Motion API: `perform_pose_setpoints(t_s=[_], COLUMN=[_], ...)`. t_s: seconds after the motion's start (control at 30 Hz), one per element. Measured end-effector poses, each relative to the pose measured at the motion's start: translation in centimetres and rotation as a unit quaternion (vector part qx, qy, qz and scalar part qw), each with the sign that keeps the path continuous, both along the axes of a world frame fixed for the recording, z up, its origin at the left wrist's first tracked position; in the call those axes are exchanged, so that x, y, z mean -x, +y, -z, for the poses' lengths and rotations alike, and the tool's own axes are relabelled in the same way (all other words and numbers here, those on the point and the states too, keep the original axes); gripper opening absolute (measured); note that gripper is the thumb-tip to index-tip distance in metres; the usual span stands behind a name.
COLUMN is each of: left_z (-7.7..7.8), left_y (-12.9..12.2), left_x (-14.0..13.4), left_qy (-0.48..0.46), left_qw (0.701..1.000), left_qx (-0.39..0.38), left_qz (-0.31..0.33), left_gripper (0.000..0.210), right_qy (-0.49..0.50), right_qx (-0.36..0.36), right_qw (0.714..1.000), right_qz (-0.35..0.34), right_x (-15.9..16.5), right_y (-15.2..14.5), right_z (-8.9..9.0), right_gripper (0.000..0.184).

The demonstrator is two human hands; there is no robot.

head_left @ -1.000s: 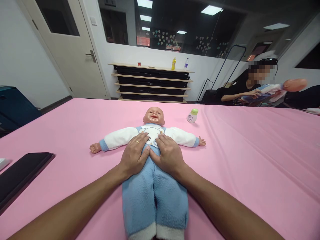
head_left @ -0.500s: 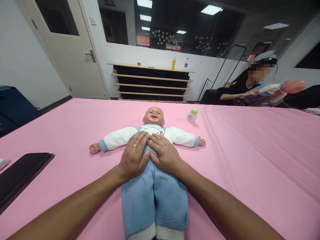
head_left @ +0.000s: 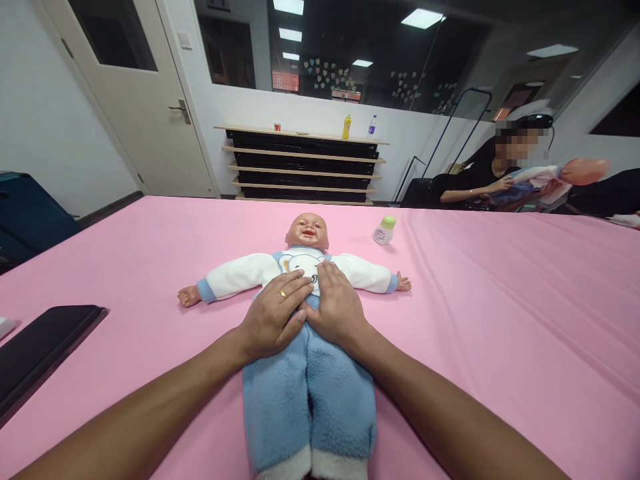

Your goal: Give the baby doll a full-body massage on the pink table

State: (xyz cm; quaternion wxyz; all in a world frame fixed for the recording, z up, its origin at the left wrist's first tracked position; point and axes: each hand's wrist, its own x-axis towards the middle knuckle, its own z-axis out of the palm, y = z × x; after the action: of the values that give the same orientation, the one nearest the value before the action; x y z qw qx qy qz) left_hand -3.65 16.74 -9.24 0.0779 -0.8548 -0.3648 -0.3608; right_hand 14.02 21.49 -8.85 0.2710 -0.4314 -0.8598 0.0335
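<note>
A baby doll (head_left: 307,230) lies on its back in front of me, head away from me and arms stretched out to both sides. It wears a white top (head_left: 245,270) with blue cuffs and a bear face on the chest, and fluffy blue trousers (head_left: 310,400). My left hand (head_left: 275,313), with a ring on one finger, rests flat on the doll's belly. Beside it my right hand (head_left: 337,303) lies flat on the belly too, fingers pointing toward the doll's head. Both hands are open, and their thumb sides nearly meet.
A small white bottle with a green cap (head_left: 385,231) stands right of the doll's head on the pink sheet (head_left: 475,320). A black flat case (head_left: 45,353) lies at the left. Beyond the table are a shelf (head_left: 300,153) and a person (head_left: 480,180) holding another doll (head_left: 540,177).
My left fingers have slid right and slightly down across the belly. My right fingers have turned more upward, uncovering more of the bear face. The doll stays in place.
</note>
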Motion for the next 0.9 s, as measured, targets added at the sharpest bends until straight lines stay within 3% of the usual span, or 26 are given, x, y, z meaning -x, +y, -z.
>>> perform_pose_setpoints(t_s=[0.13,0.37,0.67,0.9], left_z=[-0.01,0.12,0.75,0.66], left_y=[0.27,0.54,0.44,0.35], left_x=[0.14,-0.03,-0.07,-0.16], left_qy=[0.019,0.011,-0.022,-0.037], left_qw=[0.999,0.994,0.984,0.984], left_qx=[0.050,0.094,0.076,0.047], left_qz=[-0.001,-0.048,-0.161,-0.169], left_gripper=[0.044,0.049,0.045,0.041], right_qy=[0.005,0.039,0.055,0.070], right_qx=[-0.041,-0.144,-0.173,-0.169], right_qw=[0.999,0.987,0.980,0.976], right_qz=[0.006,-0.054,-0.077,-0.121], right_x=[-0.18,-0.26,-0.10,-0.16], right_y=[-0.24,-0.48,-0.43,-0.37], right_z=[0.23,0.09,0.23,0.04], right_gripper=[0.075,0.058,0.042,0.034])
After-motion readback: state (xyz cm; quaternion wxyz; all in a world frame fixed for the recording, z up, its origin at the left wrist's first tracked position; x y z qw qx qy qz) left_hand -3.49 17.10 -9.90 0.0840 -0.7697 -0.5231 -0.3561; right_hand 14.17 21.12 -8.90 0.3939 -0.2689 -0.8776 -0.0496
